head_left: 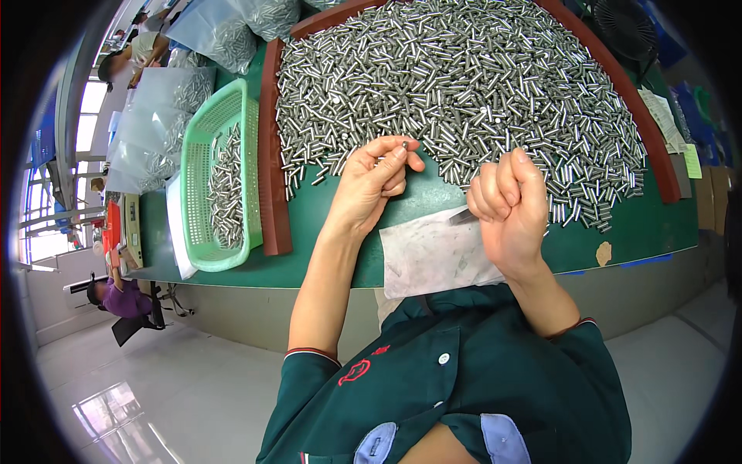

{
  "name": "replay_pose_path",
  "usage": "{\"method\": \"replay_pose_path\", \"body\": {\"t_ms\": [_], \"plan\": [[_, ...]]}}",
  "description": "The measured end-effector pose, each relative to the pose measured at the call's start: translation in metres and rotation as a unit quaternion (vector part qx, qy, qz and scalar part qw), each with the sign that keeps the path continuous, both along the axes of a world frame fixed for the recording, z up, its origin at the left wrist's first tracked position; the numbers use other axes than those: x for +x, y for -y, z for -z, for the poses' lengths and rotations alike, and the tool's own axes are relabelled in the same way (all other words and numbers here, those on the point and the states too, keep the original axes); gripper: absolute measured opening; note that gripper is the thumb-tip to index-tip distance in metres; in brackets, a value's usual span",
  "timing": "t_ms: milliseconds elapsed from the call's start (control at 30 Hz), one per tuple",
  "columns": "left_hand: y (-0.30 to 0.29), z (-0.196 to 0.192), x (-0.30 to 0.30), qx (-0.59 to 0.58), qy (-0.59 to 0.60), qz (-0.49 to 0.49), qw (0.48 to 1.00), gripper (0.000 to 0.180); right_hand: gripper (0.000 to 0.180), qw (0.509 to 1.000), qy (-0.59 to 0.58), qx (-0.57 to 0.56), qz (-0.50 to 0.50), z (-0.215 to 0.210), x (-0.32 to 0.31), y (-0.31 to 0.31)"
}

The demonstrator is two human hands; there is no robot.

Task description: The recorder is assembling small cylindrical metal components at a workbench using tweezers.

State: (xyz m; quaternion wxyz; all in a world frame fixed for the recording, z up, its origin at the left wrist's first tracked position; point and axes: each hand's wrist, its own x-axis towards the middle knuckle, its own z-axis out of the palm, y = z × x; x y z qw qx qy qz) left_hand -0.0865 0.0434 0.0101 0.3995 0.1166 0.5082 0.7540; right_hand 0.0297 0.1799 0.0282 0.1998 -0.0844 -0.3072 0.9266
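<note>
My left hand is raised over the near edge of the pile, its thumb and fingers pinched on a small steel pin that shows end-on. To its right, my right hand is curled closed, palm toward me. From under its little-finger side sticks the pointed end of a slim metal tool; the rest is hidden by the hand. Below lies a smudged white cloth or paper sheet at the table's front edge. A wide heap of short steel pins spreads beyond both hands.
Red-brown rails border the heap on the green table. Left stands a green plastic basket with more pins, beside clear bags of pins. Papers and a black fan are at right. Other people sit far left.
</note>
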Motion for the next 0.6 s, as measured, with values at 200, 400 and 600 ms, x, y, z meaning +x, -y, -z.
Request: {"method": "replay_pose_path", "body": {"t_ms": [200,400,600], "plan": [[0.009,-0.012,0.018,-0.142,-0.156,0.004,0.978,0.016,0.04,1.0,-0.004,-0.007,0.002,0.001,-0.002,-0.002],[0.03,-0.018,0.071,-0.309,-0.405,0.025,0.86,0.01,0.039,1.0,0.003,0.03,-0.002,-0.001,-0.005,-0.001],[0.037,-0.008,0.09,-0.366,-0.56,0.061,0.74,0.012,0.039,0.999,0.001,0.023,-0.048,-0.002,-0.004,0.005]]}}
